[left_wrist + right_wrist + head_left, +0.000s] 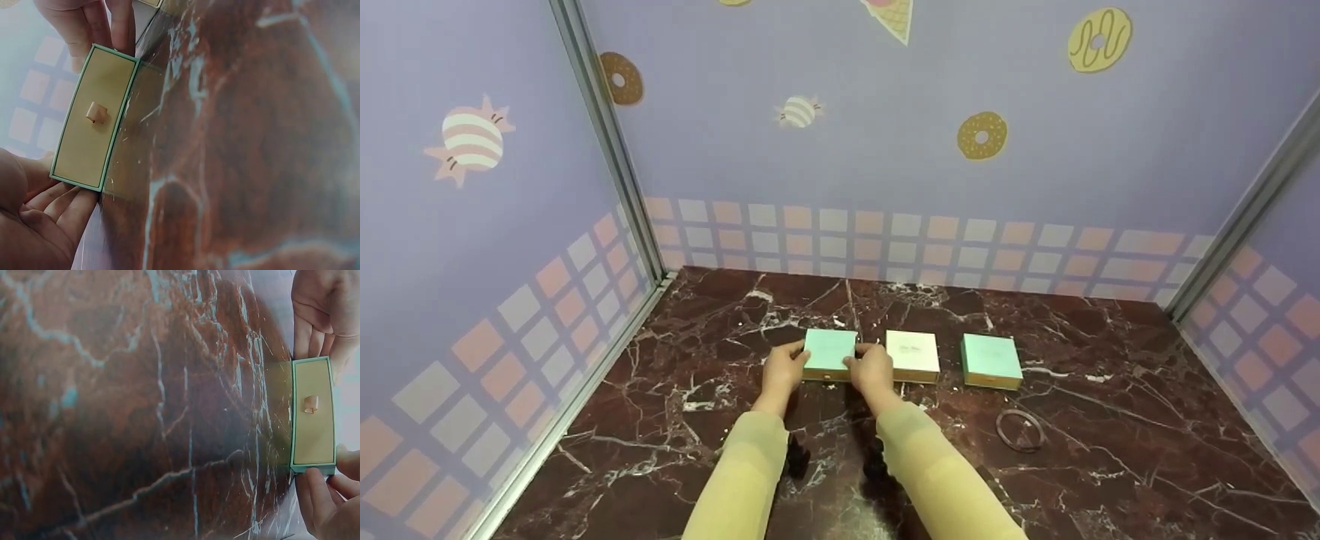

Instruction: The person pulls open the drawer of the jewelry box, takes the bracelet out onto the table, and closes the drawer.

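Note:
A small mint-green drawer box (830, 349) rests on the marbled table, with a tan drawer front (93, 146) and a short pull tab (311, 404). My left hand (784, 367) grips its left side, thumb near the top edge. From the right side my right hand (873, 370) holds the same box, its fingers along the side wall. In both wrist views the drawer looks flush with the sleeve. Just right of my right hand stands a cream-topped box (913, 352), and farther right another mint-green box (991, 360).
A thin brown ring (1021, 430), like a bangle, lies in front of the right-hand mint box. Purple walls with printed sweets (840, 135) enclose the marbled table (1110, 450) at the back and both sides.

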Available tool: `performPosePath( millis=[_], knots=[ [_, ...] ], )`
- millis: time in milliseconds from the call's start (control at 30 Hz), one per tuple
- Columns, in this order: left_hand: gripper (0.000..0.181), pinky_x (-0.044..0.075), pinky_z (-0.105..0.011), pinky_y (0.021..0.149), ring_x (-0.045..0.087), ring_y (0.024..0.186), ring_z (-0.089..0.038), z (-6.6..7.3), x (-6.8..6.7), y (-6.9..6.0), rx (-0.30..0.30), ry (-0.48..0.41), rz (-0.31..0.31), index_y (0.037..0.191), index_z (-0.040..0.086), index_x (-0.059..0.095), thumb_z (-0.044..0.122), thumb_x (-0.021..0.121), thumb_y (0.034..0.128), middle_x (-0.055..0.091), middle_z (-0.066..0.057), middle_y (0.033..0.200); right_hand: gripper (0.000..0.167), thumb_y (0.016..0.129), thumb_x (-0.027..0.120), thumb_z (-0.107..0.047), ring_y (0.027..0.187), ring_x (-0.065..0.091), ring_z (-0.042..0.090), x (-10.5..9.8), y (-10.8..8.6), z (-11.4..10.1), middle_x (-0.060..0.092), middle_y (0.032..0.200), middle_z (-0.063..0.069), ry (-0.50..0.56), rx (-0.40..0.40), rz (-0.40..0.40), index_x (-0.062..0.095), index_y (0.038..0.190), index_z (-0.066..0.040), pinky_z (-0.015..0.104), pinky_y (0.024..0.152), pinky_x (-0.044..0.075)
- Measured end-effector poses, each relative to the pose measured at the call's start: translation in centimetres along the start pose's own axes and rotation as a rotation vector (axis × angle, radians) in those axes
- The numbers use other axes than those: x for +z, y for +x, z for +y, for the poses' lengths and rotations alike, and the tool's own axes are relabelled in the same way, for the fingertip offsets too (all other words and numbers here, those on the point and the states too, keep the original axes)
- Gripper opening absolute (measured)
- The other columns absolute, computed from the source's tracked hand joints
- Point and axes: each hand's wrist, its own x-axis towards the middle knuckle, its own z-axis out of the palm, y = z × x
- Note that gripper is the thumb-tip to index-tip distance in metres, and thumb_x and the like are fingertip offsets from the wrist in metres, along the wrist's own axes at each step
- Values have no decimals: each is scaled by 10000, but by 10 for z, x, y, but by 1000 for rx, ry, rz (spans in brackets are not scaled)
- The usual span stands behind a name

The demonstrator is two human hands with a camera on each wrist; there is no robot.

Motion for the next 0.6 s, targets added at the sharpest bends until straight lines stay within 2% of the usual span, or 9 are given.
performPosePath(
  millis=[367, 600],
  knots=[
    [387, 479, -543, 1135, 580, 1331, -418, 3, 2, 0, -32, 4, 5, 1412, 11, 614, 152, 570, 1054, 626, -219, 1423, 416, 1001, 669, -118, 1314, 599, 401, 1, 1, -2, 641, 1380, 256, -42, -5, -4, 613, 1370, 67, 507, 1082, 539],
    [381, 464, -535, 1153, 563, 1352, -414, 6, 3, 0, -38, 39, 12, 1411, -1, 611, 158, 516, 1078, 620, -212, 1432, 440, 995, 673, -148, 1295, 601, 433, 1, 0, -3, 641, 1349, 297, -113, -49, -8, 605, 1339, 118, 519, 1098, 520]
  ],
)
